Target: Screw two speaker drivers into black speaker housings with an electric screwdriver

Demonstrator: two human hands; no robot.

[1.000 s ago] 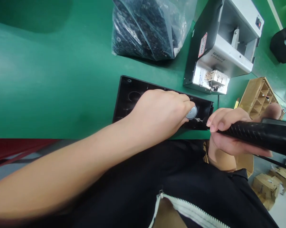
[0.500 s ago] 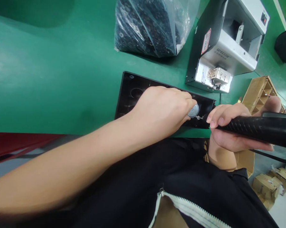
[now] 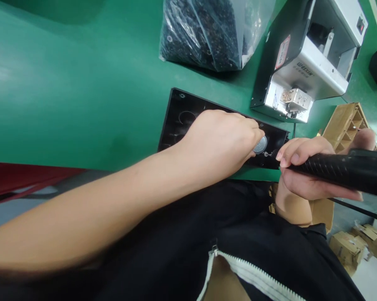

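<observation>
Your black plastic panel [image 3: 179,113] lies flat on the green surface [image 3: 82,104], close to the edge nearest your body, its long axis running across your view and dipping slightly toward your right. Your left hand [image 3: 222,140] is the nearer, curved over the panel with its fingers bent down toward a round silver disc [image 3: 260,145] near the panel's right end; you can't tell from this view whether they grip the disc or only press on it. Your right hand [image 3: 307,175] is closed around the black carbon-patterned body of an electric screwdriver [image 3: 342,169], which lies almost level and points left, just off the panel's right end. Between your fingers and the disc, a small bright metal piece [image 3: 268,154] shows against the panel. Beyond the panel stands a white-and-black screw feeder [image 3: 301,71], and beside it a clear plastic bag [image 3: 204,33] holds a mass of small dark parts. To the right sits a cardboard divider tray [image 3: 345,125], its compartments' contents too hidden to tell.
</observation>
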